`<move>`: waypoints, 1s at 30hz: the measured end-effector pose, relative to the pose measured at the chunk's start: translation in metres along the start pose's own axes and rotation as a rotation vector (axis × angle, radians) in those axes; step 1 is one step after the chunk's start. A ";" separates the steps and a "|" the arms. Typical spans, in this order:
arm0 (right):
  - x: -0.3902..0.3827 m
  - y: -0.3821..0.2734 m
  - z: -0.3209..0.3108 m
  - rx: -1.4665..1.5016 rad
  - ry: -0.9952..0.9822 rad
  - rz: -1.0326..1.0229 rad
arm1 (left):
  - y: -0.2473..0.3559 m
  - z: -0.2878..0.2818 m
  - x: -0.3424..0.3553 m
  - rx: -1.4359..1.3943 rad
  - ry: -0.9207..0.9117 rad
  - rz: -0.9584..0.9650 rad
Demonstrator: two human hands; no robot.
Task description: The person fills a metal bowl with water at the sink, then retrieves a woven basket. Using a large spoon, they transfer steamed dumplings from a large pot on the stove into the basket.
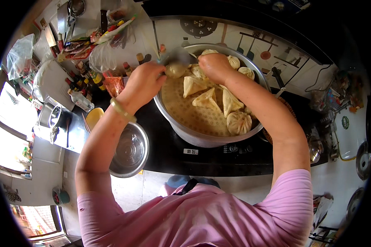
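A large round metal steamer pot (178, 129) holds a perforated yellowish steaming surface (181, 111). On it lie several pleated round buns (239, 123) and several three-cornered buns (206, 100). My right hand (215, 67) is closed above the pot's far side. From it a grey, round-headed utensil (179, 56), smeared by motion, points left over the far buns; its exact kind is unclear. My left hand (149, 77), a pale bangle (123, 110) on its wrist, is at the pot's left rim beside a round bun (176, 70). Its fingers are curled, and what they grip is hidden.
The pot stands on a black stovetop (165, 158). Left of it are a metal basin (130, 152), a yellow bowl (95, 117) and several bottles (81, 100). A range hood (251, 16) hangs overhead. A pan handle (278, 77) sticks up at the right.
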State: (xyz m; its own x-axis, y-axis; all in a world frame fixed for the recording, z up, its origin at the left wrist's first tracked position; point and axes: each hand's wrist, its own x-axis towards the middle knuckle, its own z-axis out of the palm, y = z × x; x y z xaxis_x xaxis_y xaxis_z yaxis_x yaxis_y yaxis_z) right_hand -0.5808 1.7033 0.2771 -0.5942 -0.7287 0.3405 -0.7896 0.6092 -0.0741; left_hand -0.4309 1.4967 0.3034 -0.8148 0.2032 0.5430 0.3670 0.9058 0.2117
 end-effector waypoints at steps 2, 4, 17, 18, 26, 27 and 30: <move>0.000 -0.008 -0.001 -0.073 -0.028 -0.038 | -0.014 0.018 0.015 0.070 -0.074 -0.002; -0.003 -0.016 -0.008 -0.007 -0.040 -0.022 | -0.022 0.029 0.029 0.115 -0.160 -0.042; -0.021 -0.016 -0.010 0.271 0.024 0.028 | -0.040 0.049 0.046 0.132 -0.275 -0.172; -0.023 -0.018 -0.013 0.285 0.026 0.020 | -0.044 0.051 0.045 0.134 -0.289 -0.179; -0.041 -0.011 -0.031 0.460 0.152 0.080 | -0.033 0.054 0.039 0.145 -0.325 -0.158; -0.039 -0.008 -0.026 0.407 0.135 0.078 | -0.035 0.056 0.039 0.154 -0.349 -0.169; -0.029 0.005 -0.001 0.311 0.112 0.071 | -0.038 0.057 0.041 0.162 -0.372 -0.168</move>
State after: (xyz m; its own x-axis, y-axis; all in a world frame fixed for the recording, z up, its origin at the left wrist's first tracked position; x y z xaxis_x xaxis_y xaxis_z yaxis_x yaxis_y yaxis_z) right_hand -0.5674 1.7282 0.2675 -0.6424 -0.6384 0.4240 -0.7661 0.5202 -0.3775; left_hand -0.5041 1.4924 0.2714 -0.9741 0.1416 0.1762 0.1649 0.9783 0.1254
